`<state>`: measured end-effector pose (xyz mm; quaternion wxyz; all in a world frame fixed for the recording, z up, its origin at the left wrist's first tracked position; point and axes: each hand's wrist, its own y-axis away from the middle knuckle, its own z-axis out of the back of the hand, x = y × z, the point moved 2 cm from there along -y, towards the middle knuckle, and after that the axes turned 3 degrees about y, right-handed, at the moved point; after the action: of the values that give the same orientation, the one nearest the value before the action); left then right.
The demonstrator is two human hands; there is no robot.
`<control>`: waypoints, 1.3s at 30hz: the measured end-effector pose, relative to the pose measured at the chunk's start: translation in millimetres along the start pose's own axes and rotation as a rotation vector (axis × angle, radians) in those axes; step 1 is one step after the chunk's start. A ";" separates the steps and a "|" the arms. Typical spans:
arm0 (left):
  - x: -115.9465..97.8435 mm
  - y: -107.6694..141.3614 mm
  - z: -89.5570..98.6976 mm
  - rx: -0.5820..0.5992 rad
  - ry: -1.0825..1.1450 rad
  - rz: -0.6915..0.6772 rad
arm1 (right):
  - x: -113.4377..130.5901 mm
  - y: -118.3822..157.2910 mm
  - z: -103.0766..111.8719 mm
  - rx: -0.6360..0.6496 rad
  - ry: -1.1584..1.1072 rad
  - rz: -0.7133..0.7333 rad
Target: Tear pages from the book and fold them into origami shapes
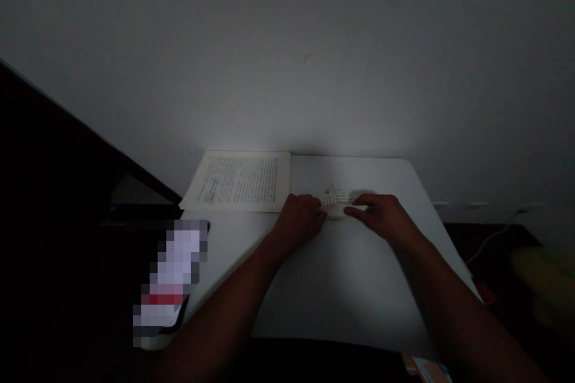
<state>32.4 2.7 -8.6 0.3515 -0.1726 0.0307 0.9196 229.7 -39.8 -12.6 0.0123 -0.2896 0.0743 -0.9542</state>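
A small piece of folded printed paper (336, 197) lies near the middle of the white table, with a pointed part standing up at its far side. My left hand (302, 218) has its fingers closed on the paper's left end. At the right end, my right hand (377, 212) pinches the paper's edge between thumb and fingers. Left of my hands, a stack of printed pages (245, 182) lies flat at the far edge of the table. The dim light hides the finer folds.
The small white table (323, 299) stands against a grey wall (287, 60). A phone (175, 278) with a lit, blurred screen lies at its left edge. A cable (487, 242) runs at the right, beside a dim yellowish thing (548, 281). Colourful paper (426, 368) shows below the front edge.
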 end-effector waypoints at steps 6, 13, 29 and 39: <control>-1.8 -2.4 -0.3 0.008 -0.004 0.003 | -8.0 -2.2 -4.3 -0.043 -0.085 -0.059; 1.9 -0.5 4.2 0.011 0.057 -0.038 | 9.3 0.7 3.5 0.082 0.182 0.170; -6.9 2.9 2.9 -0.013 -0.094 -0.147 | 31.8 3.7 1.6 0.196 0.327 0.410; -6.9 -4.3 2.4 0.029 -0.092 -0.091 | 27.4 -1.5 -0.4 0.223 0.297 0.355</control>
<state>39.3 2.0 -3.8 0.3964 -0.1264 0.0199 0.9091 206.8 -40.1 2.4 0.2003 -0.1254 0.0194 -0.9715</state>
